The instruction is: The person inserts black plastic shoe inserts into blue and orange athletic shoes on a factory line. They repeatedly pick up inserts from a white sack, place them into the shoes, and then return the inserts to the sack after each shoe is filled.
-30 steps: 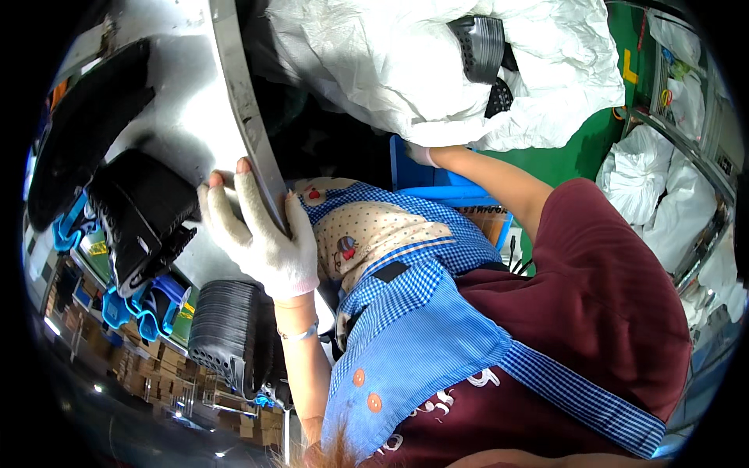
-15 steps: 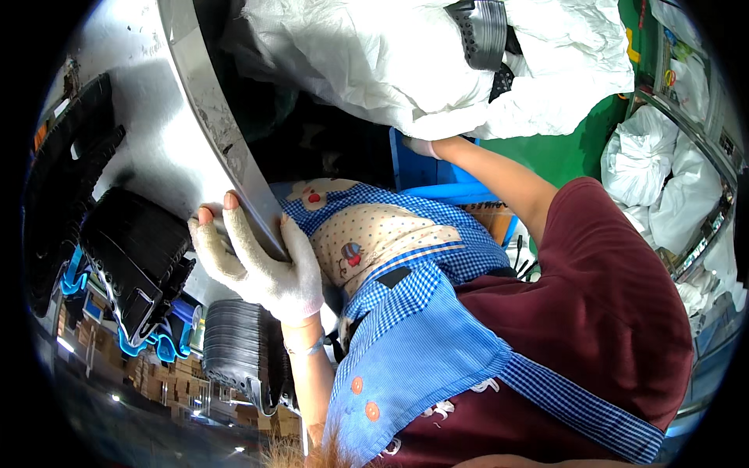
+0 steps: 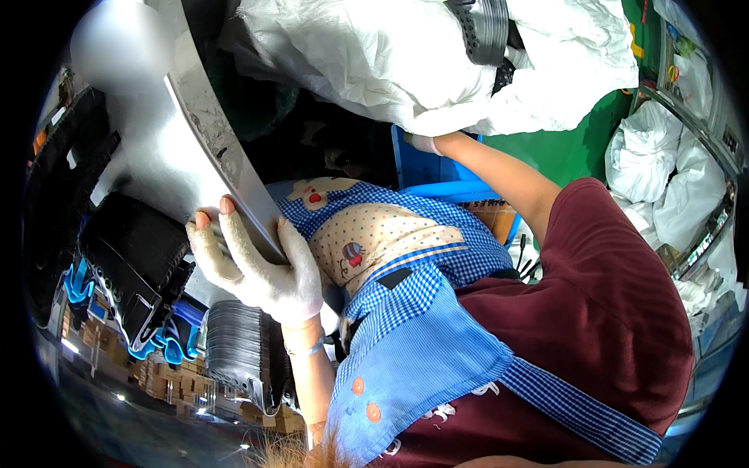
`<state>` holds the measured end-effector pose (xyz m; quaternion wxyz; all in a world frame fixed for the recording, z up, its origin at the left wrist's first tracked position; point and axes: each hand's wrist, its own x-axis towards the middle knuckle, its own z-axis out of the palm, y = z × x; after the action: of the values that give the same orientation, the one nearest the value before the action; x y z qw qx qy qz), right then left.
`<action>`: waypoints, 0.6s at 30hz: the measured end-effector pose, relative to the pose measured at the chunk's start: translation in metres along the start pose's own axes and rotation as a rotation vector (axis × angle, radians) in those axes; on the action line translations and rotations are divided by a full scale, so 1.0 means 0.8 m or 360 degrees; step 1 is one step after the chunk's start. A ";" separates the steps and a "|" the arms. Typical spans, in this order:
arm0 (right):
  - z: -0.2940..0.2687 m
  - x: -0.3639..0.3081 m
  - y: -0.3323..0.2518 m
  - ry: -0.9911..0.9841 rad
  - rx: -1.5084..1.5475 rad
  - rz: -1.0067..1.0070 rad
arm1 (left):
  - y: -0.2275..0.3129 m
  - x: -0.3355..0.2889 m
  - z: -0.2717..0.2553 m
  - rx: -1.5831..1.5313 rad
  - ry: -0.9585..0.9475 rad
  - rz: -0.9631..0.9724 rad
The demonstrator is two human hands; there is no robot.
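My left hand (image 3: pixel 265 273), in a white fingertip-less glove, rests at the edge of a metal tabletop (image 3: pixel 148 148). Its fingers are spread over the surface and the thumb lies along the rim. My right arm stretches out to a large white sack (image 3: pixel 367 70). Only the wrist and glove cuff of my right hand (image 3: pixel 422 144) show below the sack's lower edge, beside a blue crate (image 3: pixel 413 168); the fingers are hidden. A stack of black, ribbed, perforated pieces (image 3: pixel 482 31) sits in the sack's folds.
On the tabletop stand black stacked pieces (image 3: pixel 133 257) and another ribbed black stack (image 3: pixel 243 343), close to my left wrist. Bright blue parts (image 3: pixel 173 345) lie between them. Tied white bags (image 3: pixel 644 148) stand at the right beyond the green floor (image 3: pixel 546 160).
The view has shifted very slightly. Both hands keep their places, the left on the table edge and the right at the sack.
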<state>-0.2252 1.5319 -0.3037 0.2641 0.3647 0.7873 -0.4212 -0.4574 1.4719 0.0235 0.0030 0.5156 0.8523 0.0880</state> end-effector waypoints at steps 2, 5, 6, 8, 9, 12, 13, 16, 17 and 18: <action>0.006 0.002 0.003 0.0088 0.0158 0.0032 | 0.000 0.001 0.001 0.0006 -0.0006 -0.0004; -0.005 -0.006 -0.001 -0.0072 0.0060 0.0043 | -0.006 -0.002 0.001 -0.0045 -0.0059 -0.0023; -0.007 -0.011 -0.002 0.0051 0.0553 -0.0038 | -0.007 -0.003 0.002 -0.0042 -0.0061 -0.0022; -0.026 -0.021 -0.015 0.0160 0.1039 -0.0131 | -0.007 -0.008 0.000 -0.0057 -0.0032 -0.0040; -0.041 -0.023 -0.021 0.0082 0.0446 -0.0163 | -0.007 -0.008 -0.001 -0.0054 -0.0034 -0.0040; -0.050 -0.021 -0.022 0.0020 -0.0110 -0.0159 | -0.006 -0.003 0.000 -0.0065 -0.0046 -0.0022; -0.050 -0.020 -0.023 0.0027 -0.0096 -0.0150 | -0.005 -0.003 0.000 -0.0067 -0.0049 -0.0029; -0.049 -0.020 -0.023 0.0032 -0.0081 -0.0127 | -0.004 -0.003 -0.002 -0.0053 -0.0061 -0.0043; -0.049 -0.020 -0.024 0.0035 -0.0077 -0.0126 | -0.003 -0.004 -0.002 -0.0036 -0.0066 -0.0053; -0.048 -0.020 -0.024 0.0034 -0.0071 -0.0124 | -0.003 -0.004 -0.002 -0.0035 -0.0067 -0.0054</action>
<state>-0.2351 1.5522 -0.2637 0.2472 0.3323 0.8129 -0.4095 -0.4583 1.4675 0.0244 0.0282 0.5027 0.8597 0.0863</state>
